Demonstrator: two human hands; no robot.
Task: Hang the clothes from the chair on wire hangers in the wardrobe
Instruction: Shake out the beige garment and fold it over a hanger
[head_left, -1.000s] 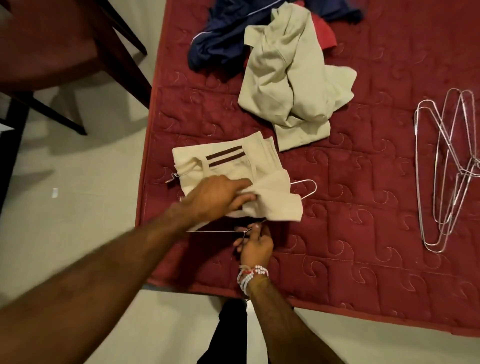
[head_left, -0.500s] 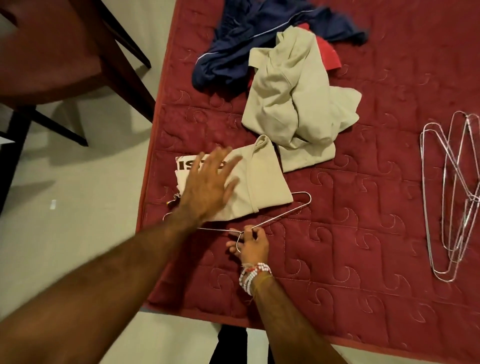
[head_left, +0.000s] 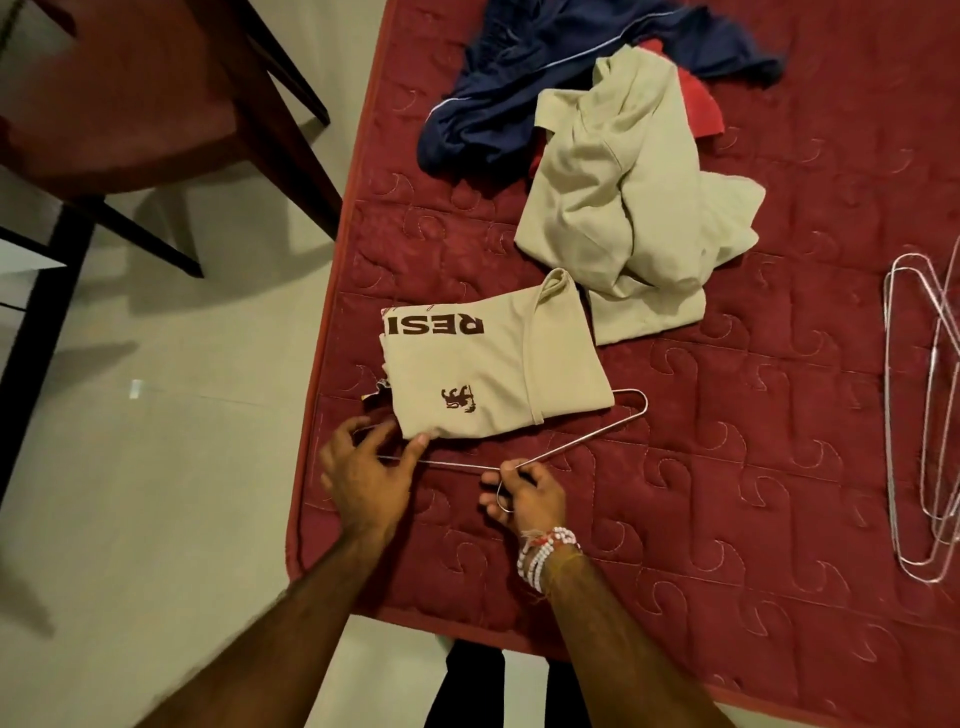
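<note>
Close to bed's (head_left: 332, 364) edge, left hand (head_left: 363, 478) pinches shirt (head_left: 467, 374), right hand (head_left: 530, 499) grips hanger (head_left: 597, 436).

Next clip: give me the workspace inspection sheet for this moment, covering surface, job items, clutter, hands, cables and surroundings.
Surface: red quilted bed; the work is done near its front edge.
Job's things: folded beige garment lies over a wire hanger; spare hangers heaped at the right; clothes pile of beige, navy and red behind the garment.
Clutter: nothing seen.
Hands: right hand pinches the hanger at its hook; left hand is at the garment's near corner and the hanger's end, grip unclear.
Cables: nothing seen.
Surroundings: dark chair to the left of the bed, on a pale floor.
</note>
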